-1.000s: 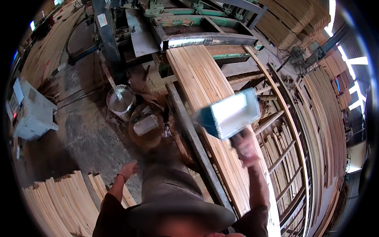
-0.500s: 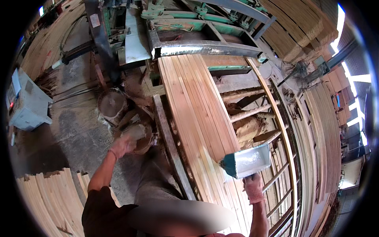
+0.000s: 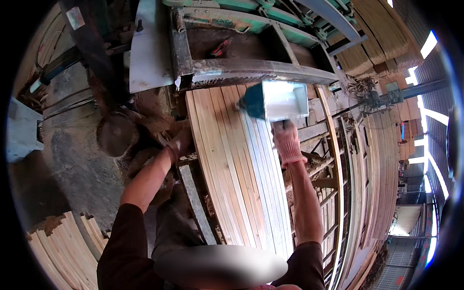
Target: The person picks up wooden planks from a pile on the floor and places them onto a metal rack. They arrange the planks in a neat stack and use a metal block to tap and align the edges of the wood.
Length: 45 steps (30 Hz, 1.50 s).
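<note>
My right hand (image 3: 286, 140), in a pinkish knit glove, is closed around the handle of a box-shaped glue spreader (image 3: 285, 101). The spreader has a teal side and a pale, open hopper, and rests over the far end of a row of wooden strips (image 3: 222, 154). A glossy whitish film covers the strips on the right of the row; those on the left look dry. Beside the row's left edge is my left hand (image 3: 181, 144), low and near the far half. Its fingers are blurred and dark, so their grip cannot be made out.
A steel machine frame (image 3: 261, 67) with green parts stands across the far end. On the left are a round bucket (image 3: 117, 136) and a pale cabinet (image 3: 23, 130). A metal rack (image 3: 338, 179) and long stacked boards (image 3: 379, 179) lie to the right. More cut strips (image 3: 65, 251) are at lower left.
The spreader has travelled away from me along the right-hand strips, leaving them glossy. My left hand has moved rightward and farther out, to the row's left edge. The view has shifted too.
</note>
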{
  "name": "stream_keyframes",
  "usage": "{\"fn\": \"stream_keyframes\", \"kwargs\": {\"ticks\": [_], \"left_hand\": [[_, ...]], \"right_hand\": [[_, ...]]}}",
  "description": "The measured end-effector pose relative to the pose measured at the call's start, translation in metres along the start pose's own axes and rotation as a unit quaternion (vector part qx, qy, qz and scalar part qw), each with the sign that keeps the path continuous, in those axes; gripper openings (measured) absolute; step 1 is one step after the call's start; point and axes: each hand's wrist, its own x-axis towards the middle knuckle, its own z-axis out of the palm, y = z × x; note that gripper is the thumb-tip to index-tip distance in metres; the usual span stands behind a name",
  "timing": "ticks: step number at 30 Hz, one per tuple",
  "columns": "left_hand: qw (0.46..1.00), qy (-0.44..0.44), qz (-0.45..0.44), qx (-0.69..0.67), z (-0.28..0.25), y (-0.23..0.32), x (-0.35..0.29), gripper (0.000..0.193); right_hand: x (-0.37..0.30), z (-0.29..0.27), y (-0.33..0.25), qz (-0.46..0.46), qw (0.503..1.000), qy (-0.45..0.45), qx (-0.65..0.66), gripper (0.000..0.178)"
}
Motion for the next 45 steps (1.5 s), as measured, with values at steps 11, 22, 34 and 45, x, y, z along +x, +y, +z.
{"fn": "stream_keyframes", "kwargs": {"ticks": [11,22,34,45], "left_hand": [[0.982,-0.049,-0.112,-0.142,0.019,-0.023,0.047,0.048],[0.978,-0.051,-0.136,-0.152,0.011,-0.024,0.04,0.046],[0.974,-0.063,-0.135,-0.168,0.03,-0.032,0.049,0.045],[0.977,-0.069,-0.122,-0.162,0.027,-0.016,0.039,0.043]], "right_hand": [[0.053,0.006,-0.006,0.151,0.98,-0.056,0.116,0.029],[-0.185,-0.083,-0.005,0.245,0.965,-0.003,-0.092,0.033],[0.048,0.027,-0.05,0.163,0.969,0.052,-0.179,0.033],[-0.142,-0.058,-0.04,0.148,0.987,-0.016,-0.068,0.031]]}}
